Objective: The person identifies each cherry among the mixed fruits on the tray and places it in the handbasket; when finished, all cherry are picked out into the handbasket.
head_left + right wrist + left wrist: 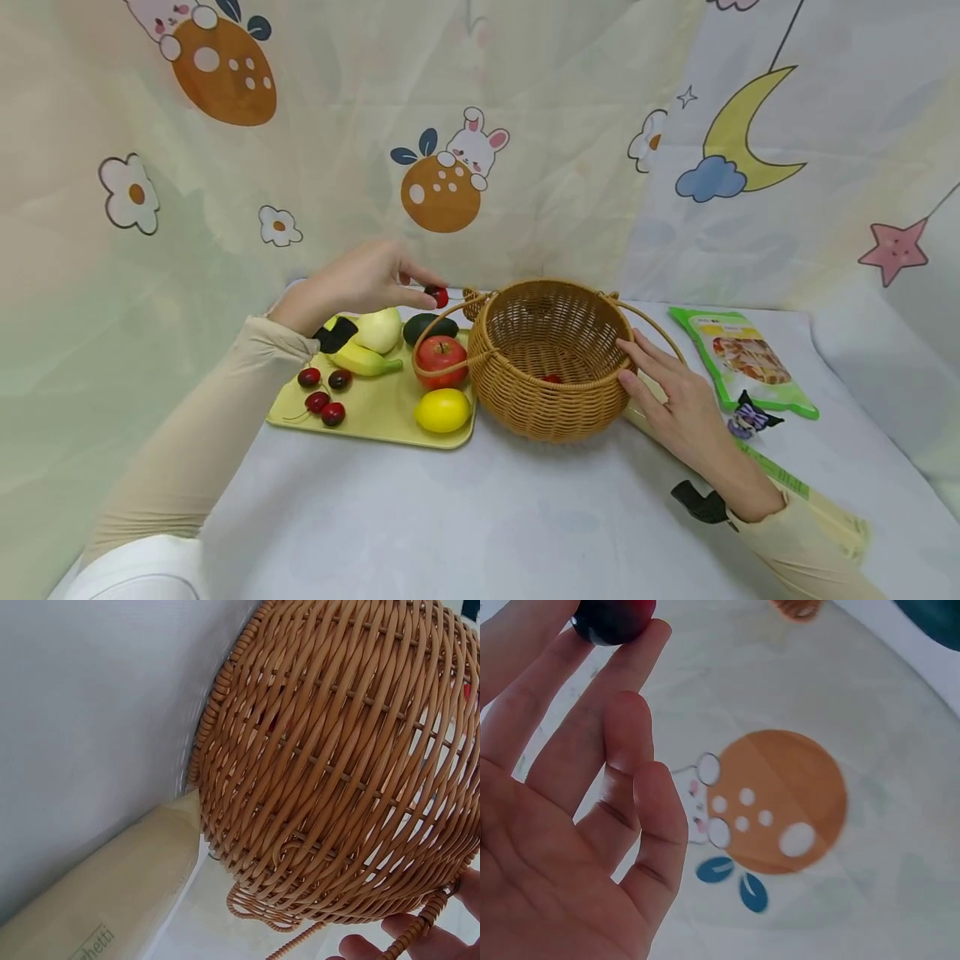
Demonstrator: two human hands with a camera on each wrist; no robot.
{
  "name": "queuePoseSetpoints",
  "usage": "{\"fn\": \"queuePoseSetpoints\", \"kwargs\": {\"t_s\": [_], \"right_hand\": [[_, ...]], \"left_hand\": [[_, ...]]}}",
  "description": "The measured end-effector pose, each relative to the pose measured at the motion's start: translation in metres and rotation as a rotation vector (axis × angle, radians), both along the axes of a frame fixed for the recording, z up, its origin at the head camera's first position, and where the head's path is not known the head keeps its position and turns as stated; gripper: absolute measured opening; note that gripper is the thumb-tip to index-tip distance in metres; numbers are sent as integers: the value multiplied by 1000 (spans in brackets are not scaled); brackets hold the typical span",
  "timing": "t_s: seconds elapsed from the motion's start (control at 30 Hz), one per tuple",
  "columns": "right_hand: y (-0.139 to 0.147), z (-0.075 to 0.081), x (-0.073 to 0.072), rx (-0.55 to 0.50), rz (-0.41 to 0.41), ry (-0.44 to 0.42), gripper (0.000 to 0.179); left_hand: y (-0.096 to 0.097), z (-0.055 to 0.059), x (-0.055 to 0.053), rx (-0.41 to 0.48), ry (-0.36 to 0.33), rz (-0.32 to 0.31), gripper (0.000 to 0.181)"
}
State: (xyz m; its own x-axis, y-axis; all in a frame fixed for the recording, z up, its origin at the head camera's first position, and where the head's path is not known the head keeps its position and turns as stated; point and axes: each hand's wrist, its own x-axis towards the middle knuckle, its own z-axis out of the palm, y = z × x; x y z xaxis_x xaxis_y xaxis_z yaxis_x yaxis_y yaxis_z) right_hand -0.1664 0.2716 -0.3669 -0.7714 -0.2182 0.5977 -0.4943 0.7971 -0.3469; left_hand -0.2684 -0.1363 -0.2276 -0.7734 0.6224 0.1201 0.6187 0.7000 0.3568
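Observation:
My left hand (372,277) pinches a dark red cherry (437,296) between thumb and fingertips, above the back of the yellow tray (375,432). The left wrist view shows the same cherry (615,616) at the fingertips, the other fingers loosely bent. With my right hand (686,408) I hold the rim of a round wicker basket (551,408) on its right side. Next to the handle's base, the fingers (435,941) partly show in the right wrist view. Something small and red (552,379) lies inside the basket, mostly hidden by the front wall.
The tray bears several cherries (317,402), a banana (363,360), a red apple (440,358), a lemon (442,411), a dark green avocado (430,327) and a pale round fruit (378,329). A green food bag (750,354), a small figurine (750,417) and a spaghetti packet (813,504) lie at right.

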Motion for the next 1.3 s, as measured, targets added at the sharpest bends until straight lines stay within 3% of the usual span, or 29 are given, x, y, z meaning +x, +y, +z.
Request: {"fn": "queuePoseSetpoints", "kwargs": {"t_s": [0.27, 0.43, 0.57, 0.8, 0.97, 1.3], "right_hand": [[0, 2, -2, 3, 3, 4, 48], [0, 1, -2, 15, -7, -12, 49], [-1, 0, -2, 16, -5, -26, 50], [-1, -1, -1, 10, -11, -30, 50], [0, -2, 0, -7, -14, -45, 49], [0, -1, -1, -14, -10, -53, 49]], "left_hand": [[55, 26, -21, -50, -44, -66, 24], [87, 27, -33, -81, -92, -137, 21], [107, 22, -38, -55, -161, -194, 21], [136, 5, -44, -46, -206, -250, 23], [154, -8, -51, -52, -186, -302, 26], [176, -25, -61, -47, -183, -337, 24]]}}
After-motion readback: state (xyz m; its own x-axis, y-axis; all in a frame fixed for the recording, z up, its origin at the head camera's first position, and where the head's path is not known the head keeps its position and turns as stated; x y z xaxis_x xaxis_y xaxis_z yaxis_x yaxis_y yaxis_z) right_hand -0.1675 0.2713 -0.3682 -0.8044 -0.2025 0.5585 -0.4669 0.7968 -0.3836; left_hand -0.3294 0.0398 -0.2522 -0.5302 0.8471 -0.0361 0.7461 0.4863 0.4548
